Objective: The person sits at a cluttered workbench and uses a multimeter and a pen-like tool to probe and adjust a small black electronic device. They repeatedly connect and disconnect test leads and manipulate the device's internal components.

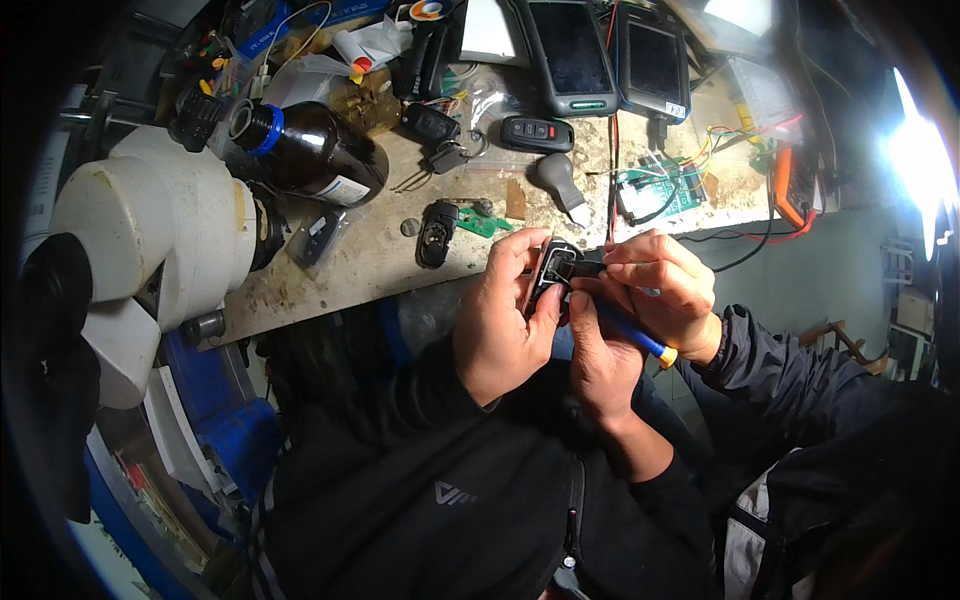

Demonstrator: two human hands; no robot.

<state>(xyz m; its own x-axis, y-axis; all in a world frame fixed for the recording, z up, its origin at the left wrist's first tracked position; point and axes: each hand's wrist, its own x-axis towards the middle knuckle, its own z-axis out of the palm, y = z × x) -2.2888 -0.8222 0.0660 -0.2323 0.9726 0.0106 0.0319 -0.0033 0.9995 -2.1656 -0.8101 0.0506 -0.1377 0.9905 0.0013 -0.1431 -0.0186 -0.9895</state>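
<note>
Just off the bench's front edge, my left hand (499, 330) grips a small black key-fob housing (556, 268), its hollow inside facing up. My right hand (609, 360) holds a tool with a blue and yellow handle (637, 334), its working end towards the housing and partly hidden by fingers. From the right, another person's hand (664, 274) reaches in and pinches a small dark piece at the housing's right side; what it is cannot be made out. On the bench close by lie an opened black key-fob shell (437, 234) and a green circuit board (482, 223).
A coin cell (409, 226), a grey plastic pry tool (559, 186) and a key fob with buttons (537, 134) lie beyond the hands. A brown bottle (322, 154) and a microscope (142, 225) stand left. Handheld devices (574, 56) and a wired green board (660, 187) occupy the right.
</note>
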